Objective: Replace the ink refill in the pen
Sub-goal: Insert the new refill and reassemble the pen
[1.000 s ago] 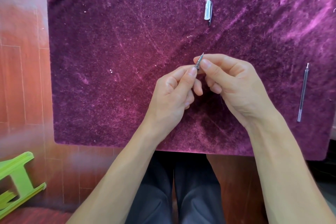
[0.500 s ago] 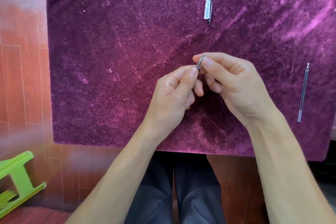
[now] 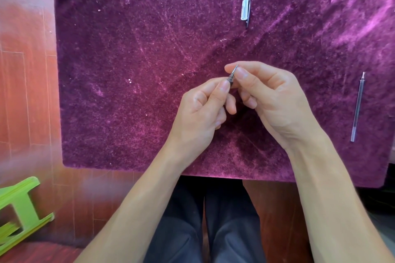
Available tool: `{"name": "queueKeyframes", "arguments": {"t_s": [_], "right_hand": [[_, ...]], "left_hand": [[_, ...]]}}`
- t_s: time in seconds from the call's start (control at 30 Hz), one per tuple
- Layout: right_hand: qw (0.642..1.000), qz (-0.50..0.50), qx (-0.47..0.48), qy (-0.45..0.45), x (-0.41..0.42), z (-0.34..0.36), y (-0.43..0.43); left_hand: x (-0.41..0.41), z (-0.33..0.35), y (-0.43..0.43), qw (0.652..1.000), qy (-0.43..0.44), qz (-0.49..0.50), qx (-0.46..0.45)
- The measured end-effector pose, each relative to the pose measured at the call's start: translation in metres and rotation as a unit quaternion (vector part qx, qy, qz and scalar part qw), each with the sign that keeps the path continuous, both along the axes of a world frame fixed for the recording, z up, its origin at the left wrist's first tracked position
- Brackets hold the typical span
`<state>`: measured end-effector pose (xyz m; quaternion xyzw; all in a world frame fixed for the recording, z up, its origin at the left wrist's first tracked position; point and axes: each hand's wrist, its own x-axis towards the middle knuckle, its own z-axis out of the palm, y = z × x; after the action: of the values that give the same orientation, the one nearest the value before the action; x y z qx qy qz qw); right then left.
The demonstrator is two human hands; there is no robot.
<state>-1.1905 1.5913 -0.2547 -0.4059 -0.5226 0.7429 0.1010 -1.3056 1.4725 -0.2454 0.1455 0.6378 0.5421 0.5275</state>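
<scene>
Both hands meet over the middle of the purple cloth. Only the grey conical tip of the pen (image 3: pixel 232 74) shows, pointing up and away between the fingertips. My left hand (image 3: pixel 203 111) grips the pen just below that tip; the barrel is hidden in the palm. My right hand (image 3: pixel 267 96) pinches the tip between thumb and forefinger. A thin clear ink refill (image 3: pixel 358 107) lies alone on the cloth at the right. The clear pen cap (image 3: pixel 245 8) with its dark clip lies at the back, beyond the hands.
The purple velvet cloth (image 3: pixel 128 92) covers the table; its front edge runs just above my knees. To the left is red wooden floor with a green plastic stool (image 3: pixel 19 209) at the lower left.
The hands stay in nearly the same place, holding the pen tip. The fingers have shifted slightly on the tip. Refill and cap have not moved.
</scene>
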Motion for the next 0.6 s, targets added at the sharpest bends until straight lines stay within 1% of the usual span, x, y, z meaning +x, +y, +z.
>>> {"name": "queueKeyframes", "arguments": {"t_s": [0.2, 0.4, 0.6], "right_hand": [[0.999, -0.031, 0.026, -0.016, -0.0023, -0.0011, -0.0014], [1.000, -0.003, -0.005, 0.007, 0.0025, 0.0015, -0.0005], [1.000, -0.029, -0.006, -0.003, 0.0007, 0.0017, -0.0016]], "left_hand": [[0.0020, 0.0004, -0.0012, 1.000, 0.021, -0.016, -0.005], [0.0033, 0.0035, 0.0009, 1.000, -0.006, -0.018, 0.018], [0.0025, 0.0042, 0.0009, 1.000, 0.007, -0.021, 0.010]]}}
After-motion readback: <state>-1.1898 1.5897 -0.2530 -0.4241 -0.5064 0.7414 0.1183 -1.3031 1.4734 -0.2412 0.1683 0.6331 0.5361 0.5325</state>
